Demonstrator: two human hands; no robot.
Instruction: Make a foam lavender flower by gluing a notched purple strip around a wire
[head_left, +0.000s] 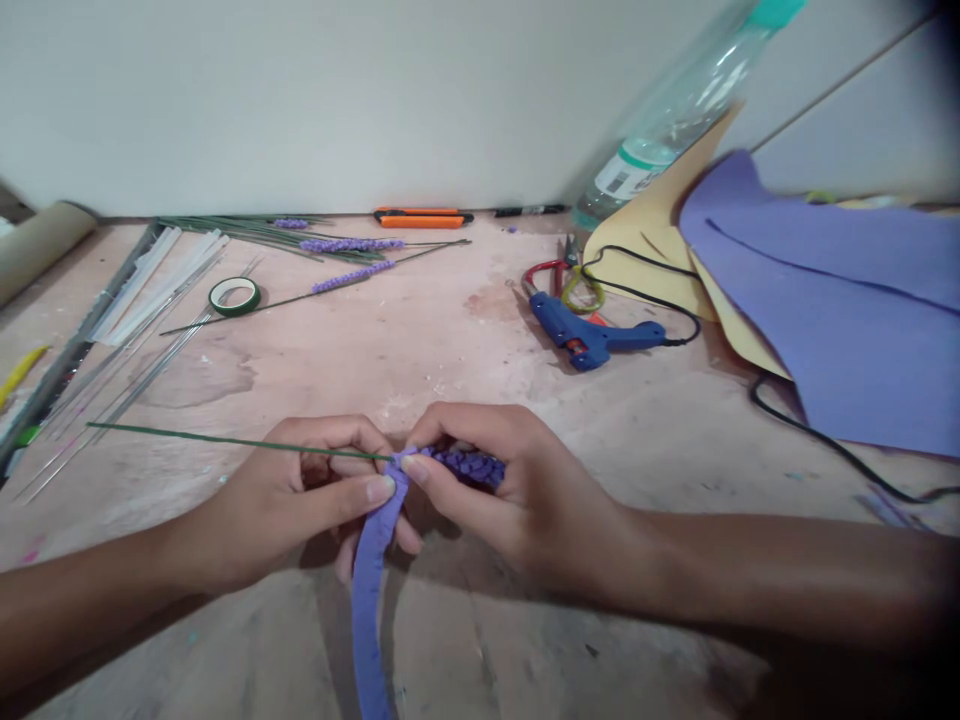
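Note:
My left hand (300,495) pinches a thin green wire stem (225,441) that runs out to the left, its thumb pressing a purple fringed foam strip (369,600). The strip hangs down toward the near edge of the table. My right hand (495,490) is closed around the part of the strip that is wound onto the wire, a purple spike (472,465) showing between its fingers. Both hands meet just above the wooden table (420,330).
A blue glue gun (592,338) with a black cord lies at centre right, scissors (559,280) behind it. Purple foam sheets (847,300) and a clear bottle (675,110) are at right. Green tape roll (234,296), finished purple stems (349,262), wires and an orange cutter (424,217) lie behind.

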